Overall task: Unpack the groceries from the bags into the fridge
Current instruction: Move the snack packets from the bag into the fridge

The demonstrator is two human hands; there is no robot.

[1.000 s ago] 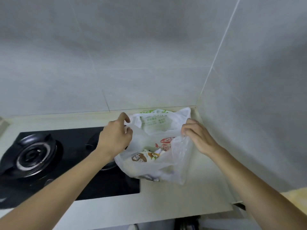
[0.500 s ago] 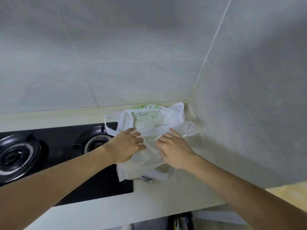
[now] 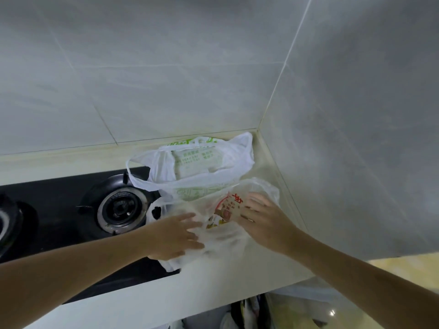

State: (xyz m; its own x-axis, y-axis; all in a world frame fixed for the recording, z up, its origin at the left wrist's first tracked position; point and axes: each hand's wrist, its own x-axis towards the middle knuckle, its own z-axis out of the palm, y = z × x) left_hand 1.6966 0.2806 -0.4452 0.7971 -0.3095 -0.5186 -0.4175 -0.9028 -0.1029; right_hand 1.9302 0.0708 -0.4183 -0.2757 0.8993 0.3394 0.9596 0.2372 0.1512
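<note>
Toward the desk's (image 3: 213, 288) far corner, both hands, left (image 3: 174, 236) and right (image 3: 263, 222), lie flat and open, gripping nothing, on the near bag (image 3: 221, 243), whose 9 o'clock edge overhangs the hob (image 3: 59, 205), so slack film could slip or snag there.

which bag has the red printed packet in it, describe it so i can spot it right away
Look to the corner where the two tiled walls meet, on the pale counter right of the black gas stove. Two bags sit there; it is the near bag, under both hands. Its thin clear plastic shows a red-printed packet, whereas the far bag is white with green print.
</note>
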